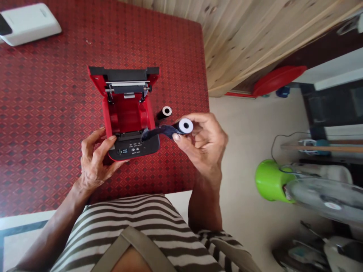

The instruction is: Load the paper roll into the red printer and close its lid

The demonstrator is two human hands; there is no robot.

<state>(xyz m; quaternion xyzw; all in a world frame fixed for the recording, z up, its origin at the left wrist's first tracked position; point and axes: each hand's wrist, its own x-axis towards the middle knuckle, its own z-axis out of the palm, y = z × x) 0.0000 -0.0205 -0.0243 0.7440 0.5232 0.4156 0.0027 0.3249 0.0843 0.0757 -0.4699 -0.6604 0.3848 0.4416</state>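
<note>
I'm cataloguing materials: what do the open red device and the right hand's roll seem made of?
Red device: probably hard, glossy plastic; its smooth inside shines.
Roll: matte white end, perhaps paper or plastic; loose dark strip, thin and crumpled, could be film or paper.

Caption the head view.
Left hand grips an open, boxy red-and-black printer; right hand holds a white-ended black roll.

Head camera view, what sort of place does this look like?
Probably a room in a home, though a small shop is possible: there's a red patterned table, a green bucket and what looks like an electric fan.
</note>
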